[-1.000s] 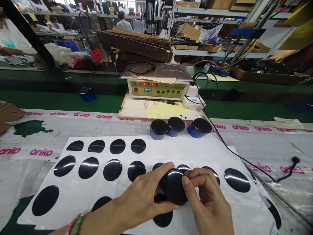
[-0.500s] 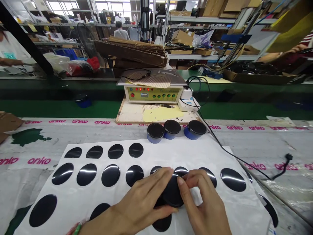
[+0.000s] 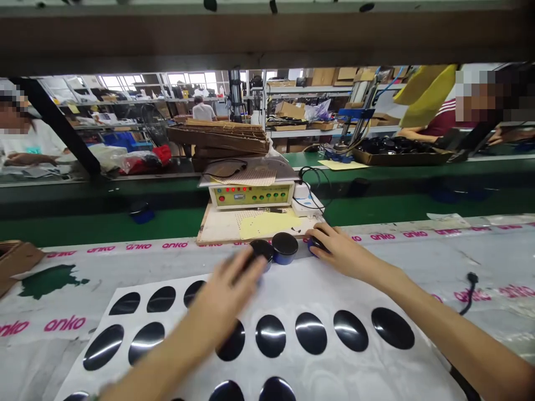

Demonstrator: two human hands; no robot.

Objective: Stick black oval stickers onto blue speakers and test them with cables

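Observation:
My right hand wraps over a blue-sided puck with a black top near the back of the bench. My left hand is blurred by motion. It is beside the leftmost black-topped blue puck, and a dark round piece shows partly behind its fingers; whether it grips that piece is unclear. Between the hands stands another blue puck with a black top. Below them lies a white sheet bearing rows of glossy black discs.
A control box with lit red lamps sits on a board behind the pucks. Black cables run beside it. A green conveyor carries a puck. A brown carton is at left. People sit across the conveyor.
Both hands have moved away from the black disc between them, up to the pucks at the back, and spread apart. The head view has tilted upward, showing a beam overhead.

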